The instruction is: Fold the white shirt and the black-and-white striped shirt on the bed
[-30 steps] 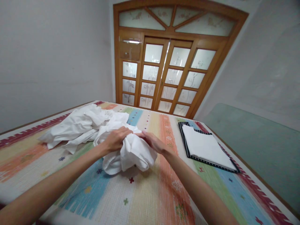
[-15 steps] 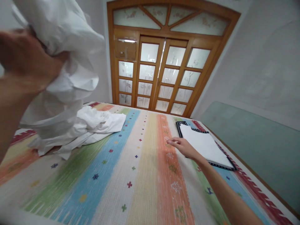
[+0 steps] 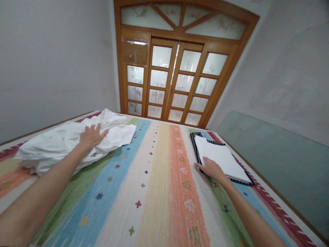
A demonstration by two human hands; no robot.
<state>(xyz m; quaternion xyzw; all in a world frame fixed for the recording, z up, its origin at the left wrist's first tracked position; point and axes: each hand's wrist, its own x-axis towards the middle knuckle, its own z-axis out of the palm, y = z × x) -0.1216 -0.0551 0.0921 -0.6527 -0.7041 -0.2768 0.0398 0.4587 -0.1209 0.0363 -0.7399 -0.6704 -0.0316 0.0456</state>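
White cloth heap (image 3: 59, 144), left on striped cover (image 3: 154, 192)
My left hand (image 3: 90, 136): atop it, fingers spread, unclenched; right hand (image 3: 212, 168): at edge of black-trimmed folded cloth (image 3: 222, 153), grip I cannot tell

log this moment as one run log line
left hand: fingers spread on crumpled white cloth | right hand: at edge of folded white cloth, contact unclear | cloths: on striped cover

No readable text, no legible labels, no brands, no numbers, no signs in view
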